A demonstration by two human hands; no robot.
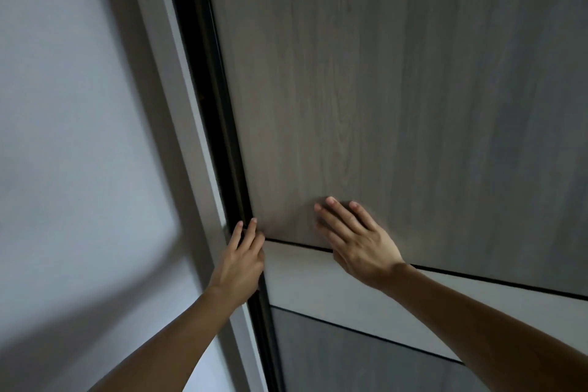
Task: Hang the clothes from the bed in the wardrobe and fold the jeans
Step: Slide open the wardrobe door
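While both hands are on the wardrobe door (381,89), no clothes, jeans or bed show anywhere in frame. Door fills centre and right: grey wood-grain panel, pale band (318,280) across the lower part. Dark gap (203,73) runs down its left edge, between door and pale frame post (178,105). Plain wall (63,105) at left.

Step in hand, as I judge it: getting the wardrobe open, ahead of any hanging. Gap narrow; interior not visible.

Left hand (241,264) at the door's left edge, level with the seam above the pale band. Two fingers (237,232) lie nearly straight up the edge, tips at the gap; the rest hidden. Cannot tell whether they hook round the edge or only rest there.

Right hand (359,242) flat on the wood-grain panel, across the seam. Its fingers (337,216) straight, slightly spread, pressing, holding nothing.

Next move likely calls for a sideways slide toward frame right: left fingers drawing the edge, right palm keeping friction on the panel. Could equally be closing; direction unclear.
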